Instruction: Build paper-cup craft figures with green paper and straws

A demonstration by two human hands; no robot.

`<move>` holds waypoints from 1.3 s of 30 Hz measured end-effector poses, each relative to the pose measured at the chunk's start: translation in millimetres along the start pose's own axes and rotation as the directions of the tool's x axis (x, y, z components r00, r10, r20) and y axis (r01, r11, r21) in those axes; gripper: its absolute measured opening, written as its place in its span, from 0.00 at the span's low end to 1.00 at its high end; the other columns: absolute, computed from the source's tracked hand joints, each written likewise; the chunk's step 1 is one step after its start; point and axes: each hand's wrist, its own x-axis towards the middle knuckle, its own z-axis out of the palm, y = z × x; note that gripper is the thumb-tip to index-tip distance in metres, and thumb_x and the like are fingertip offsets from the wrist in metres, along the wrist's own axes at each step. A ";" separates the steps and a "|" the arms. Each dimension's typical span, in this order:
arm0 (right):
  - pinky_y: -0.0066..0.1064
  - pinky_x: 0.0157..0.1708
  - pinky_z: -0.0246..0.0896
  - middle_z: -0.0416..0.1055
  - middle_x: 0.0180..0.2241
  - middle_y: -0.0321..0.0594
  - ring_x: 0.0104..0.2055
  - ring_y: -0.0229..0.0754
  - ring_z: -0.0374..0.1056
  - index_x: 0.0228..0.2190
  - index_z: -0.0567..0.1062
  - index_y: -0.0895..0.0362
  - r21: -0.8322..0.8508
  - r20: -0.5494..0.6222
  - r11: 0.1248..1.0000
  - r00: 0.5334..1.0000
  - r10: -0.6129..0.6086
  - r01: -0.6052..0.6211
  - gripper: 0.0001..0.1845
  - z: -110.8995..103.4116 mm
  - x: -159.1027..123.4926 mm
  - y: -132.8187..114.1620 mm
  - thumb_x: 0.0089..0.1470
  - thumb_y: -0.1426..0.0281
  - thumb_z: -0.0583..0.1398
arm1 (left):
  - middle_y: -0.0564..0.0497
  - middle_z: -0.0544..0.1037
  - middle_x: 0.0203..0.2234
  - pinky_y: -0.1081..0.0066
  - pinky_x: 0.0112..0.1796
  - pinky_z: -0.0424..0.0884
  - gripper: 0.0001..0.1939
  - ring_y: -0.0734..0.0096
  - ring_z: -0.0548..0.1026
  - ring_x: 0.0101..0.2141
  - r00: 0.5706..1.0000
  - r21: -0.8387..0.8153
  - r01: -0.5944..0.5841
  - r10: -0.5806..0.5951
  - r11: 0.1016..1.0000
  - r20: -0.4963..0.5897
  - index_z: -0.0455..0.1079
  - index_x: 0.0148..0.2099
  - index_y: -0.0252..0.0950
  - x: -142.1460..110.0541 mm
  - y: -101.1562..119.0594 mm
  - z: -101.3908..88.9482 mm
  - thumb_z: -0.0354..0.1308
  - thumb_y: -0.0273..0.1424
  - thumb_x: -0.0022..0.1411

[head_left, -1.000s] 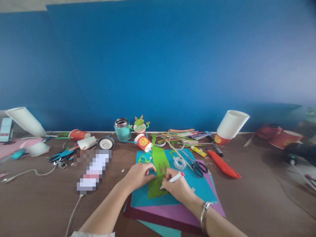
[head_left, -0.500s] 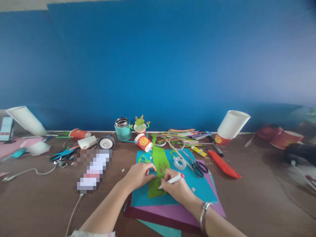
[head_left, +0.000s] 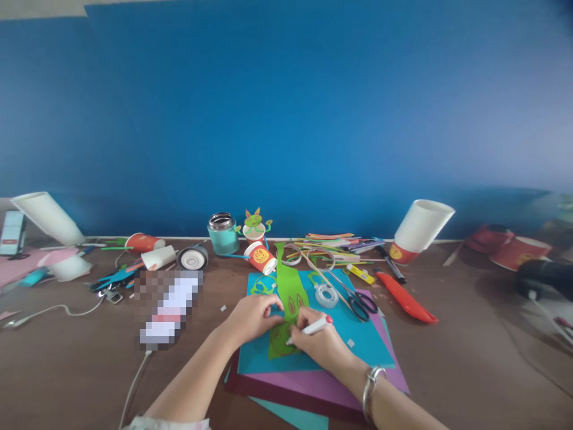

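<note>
A sheet of green paper point(head_left: 290, 286) lies over a stack of coloured paper topped by a blue sheet point(head_left: 358, 340). Red outlines of pointed ears and a round face with spiral eyes are drawn on it. With curled fingers and its thumb on the left edge, my left hand point(head_left: 253, 316) holds the green paper down. My right hand point(head_left: 320, 340) is closed round a white marker point(head_left: 317, 325) with a red end, its tip touching the drawn face. To the right lie a tape roll point(head_left: 326, 295) and dark-handled scissors point(head_left: 362, 306). My right fingers hide part of the drawing.
Behind stand a turquoise jar point(head_left: 222, 234) and a paper cup point(head_left: 254, 230) with a green cat face. Another cup point(head_left: 261, 258) lies tipped over. Coloured strips point(head_left: 331, 242), a yellow cutter point(head_left: 360, 274) and a red cutter point(head_left: 405, 297) lie right. A blurred phone point(head_left: 172, 310) with a cable lies left.
The marker and my right hand have shifted very slightly over the drawn face. My left hand stays in place on the green paper.
</note>
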 end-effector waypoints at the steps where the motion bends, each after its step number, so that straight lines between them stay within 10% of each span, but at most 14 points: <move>1: 0.24 0.18 0.45 0.56 0.15 0.29 0.20 0.32 0.51 0.15 0.56 0.54 0.002 0.002 1.000 1.000 -0.003 0.003 0.12 0.1 0.0 -0.1 0.41 0.70 0.55 | 0.58 0.71 0.21 0.77 0.25 0.56 0.10 0.74 0.69 0.24 1.000 0.001 0.001 -0.001 1.000 0.002 0.72 0.40 0.44 0.0 0.2 -0.1 0.58 0.38 0.56; 39: 0.24 0.19 0.49 0.59 0.15 0.29 0.19 0.33 0.56 0.17 0.57 0.53 0.085 0.006 0.996 1.000 0.028 -0.029 0.11 0.7 1.9 5.7 0.45 0.71 0.55 | 0.58 0.70 0.20 0.77 0.25 0.54 0.10 0.74 0.68 0.23 1.000 -0.021 -0.017 0.017 1.000 -0.006 0.72 0.41 0.44 -0.4 -3.2 1.9 0.59 0.38 0.56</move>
